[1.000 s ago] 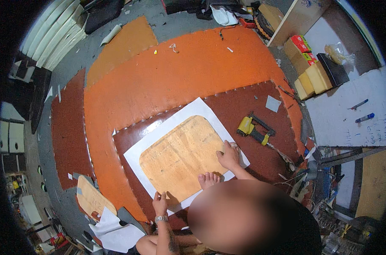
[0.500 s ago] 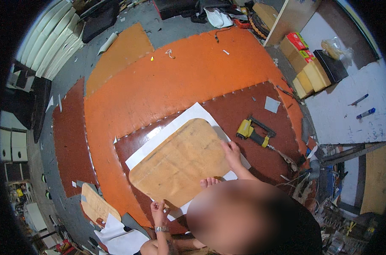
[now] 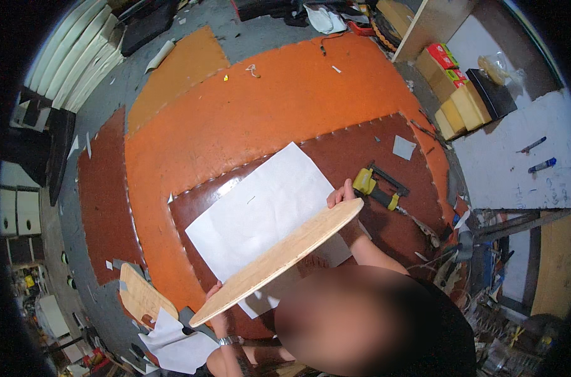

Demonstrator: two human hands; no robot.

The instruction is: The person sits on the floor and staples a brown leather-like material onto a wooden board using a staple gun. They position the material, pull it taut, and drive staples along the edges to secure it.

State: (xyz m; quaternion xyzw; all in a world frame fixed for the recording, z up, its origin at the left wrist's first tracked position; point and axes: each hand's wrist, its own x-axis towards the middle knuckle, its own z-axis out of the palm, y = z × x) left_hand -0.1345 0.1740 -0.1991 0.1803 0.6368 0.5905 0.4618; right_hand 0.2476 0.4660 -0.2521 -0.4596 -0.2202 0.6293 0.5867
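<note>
Head view puts me over the person's two hands, both gripping a pale wooden board [image 3: 279, 262] that is tipped up so steeply that it shows mostly as a thin, curved slab. The left hand [image 3: 219, 322] has hold of the near-left end, its fingertips showing past the far edge and the rest of it dropping behind the wood; that forearm rises from the lower edge, with a metal watch [image 3: 231, 340] round the wrist. The right hand [image 3: 341, 194] is higher and farther out, fingers bunched and pointing up over the far-right end, its forearm slanting up and leftward to meet the board. Both are closed on the wood, though I can't make out where either thumb sits. The board runs from lower left to upper right above the near part of a white sheet [image 3: 260, 195]; whether its lower edge touches the sheet I can't tell. Beneath lies a dark red mat [image 3: 361, 147], and just right of the right hand a yellow-and-black air tool [image 3: 367, 182] rests on it, near a small pale square [image 3: 403, 147]. Beyond spreads an orange mat [image 3: 254, 107]. Off to the left, a second wooden board [image 3: 141, 292] lies beside a crumpled white piece [image 3: 175, 342]. Over on the right, two markers [image 3: 541, 165] lie on a white surface [image 3: 511, 185], with yellow foam blocks [image 3: 471, 112] near its far end.
</note>
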